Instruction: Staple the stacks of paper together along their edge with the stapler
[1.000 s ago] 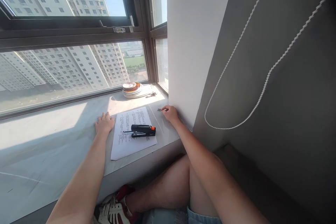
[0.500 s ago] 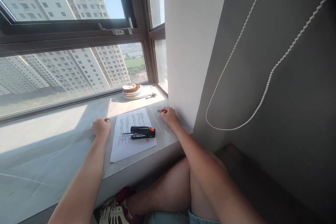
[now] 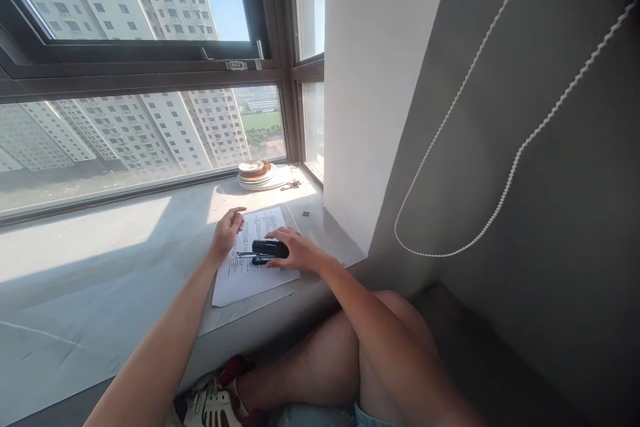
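Observation:
A black stapler (image 3: 265, 248) lies on printed sheets of paper (image 3: 240, 283), its silver metal tray sticking out to the left. My right hand (image 3: 295, 250) closes round the stapler's right end, with thumb and fingers on either side and the end covered. Over the left edge of the paper is my left hand (image 3: 229, 233), fingers curled together; whatever they may hold is too small to make out. Short grey staple strips (image 3: 305, 214) rest on the sill, beyond my right hand.
Near the window corner stands a stack of plates (image 3: 256, 175), with a small dark object (image 3: 291, 185) beside it. The pale windowsill (image 3: 125, 267) runs along the window. A white beaded blind cord (image 3: 425, 255) hangs at the right.
My right hand has let go of the small staple strips on the sill and moved left onto the stapler. My left hand has shifted right, over the paper's edge.

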### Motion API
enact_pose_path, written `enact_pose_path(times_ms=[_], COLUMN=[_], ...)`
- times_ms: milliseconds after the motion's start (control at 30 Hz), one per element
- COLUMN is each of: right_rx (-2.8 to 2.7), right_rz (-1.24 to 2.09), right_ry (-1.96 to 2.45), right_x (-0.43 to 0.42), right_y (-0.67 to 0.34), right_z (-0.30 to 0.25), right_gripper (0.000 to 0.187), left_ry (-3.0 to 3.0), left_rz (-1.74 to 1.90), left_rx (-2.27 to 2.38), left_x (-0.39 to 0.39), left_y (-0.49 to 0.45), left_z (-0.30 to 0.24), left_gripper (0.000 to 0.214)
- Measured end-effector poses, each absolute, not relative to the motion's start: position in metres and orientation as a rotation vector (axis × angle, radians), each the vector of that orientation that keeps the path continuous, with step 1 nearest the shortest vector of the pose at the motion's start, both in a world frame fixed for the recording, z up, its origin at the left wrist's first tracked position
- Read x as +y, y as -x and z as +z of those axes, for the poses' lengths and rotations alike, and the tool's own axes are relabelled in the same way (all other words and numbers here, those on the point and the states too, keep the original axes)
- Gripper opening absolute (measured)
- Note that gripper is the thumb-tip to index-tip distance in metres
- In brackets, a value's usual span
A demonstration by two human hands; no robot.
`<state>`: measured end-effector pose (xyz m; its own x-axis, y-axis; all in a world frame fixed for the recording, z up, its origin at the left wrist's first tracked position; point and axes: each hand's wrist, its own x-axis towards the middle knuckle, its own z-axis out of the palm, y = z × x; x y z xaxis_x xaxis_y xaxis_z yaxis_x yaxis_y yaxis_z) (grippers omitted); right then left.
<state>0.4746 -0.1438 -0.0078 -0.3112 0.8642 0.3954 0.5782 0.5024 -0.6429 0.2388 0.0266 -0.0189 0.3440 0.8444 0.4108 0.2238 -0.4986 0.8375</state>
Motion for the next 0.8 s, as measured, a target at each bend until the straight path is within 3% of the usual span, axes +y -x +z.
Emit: enact_pose_path(times_ms=[67, 267, 567, 800], right_rx=[-2.044, -1.993, -1.780, -1.732], right_rz=[0.439, 0.397, 0.339, 0.297], right_ry=[1.206, 1.414, 1.490, 1.559], right_x=[-0.144, -0.140, -0.138, -0.133], right_y=[-0.472, -0.470, -0.490, -0.492], right_z=[-0.013, -0.016, -0.014, -0.022], right_gripper=[0.071, 0.037, 0.034, 0.035], left_ry=[-1.900, -1.922, -2.019, -2.238], left_rz=[1.140, 1.052, 0.931, 0.795], left_rx=[0.829, 0.750, 0.670, 0.599], left_x=[0.023, 0.023, 0.015, 0.005], left_y=[-0.242, -0.244, -0.242, -0.246], left_z=[-0.016, -0.014, -0.008, -0.001], left_gripper=[0.042, 0.050, 0.058, 0.034])
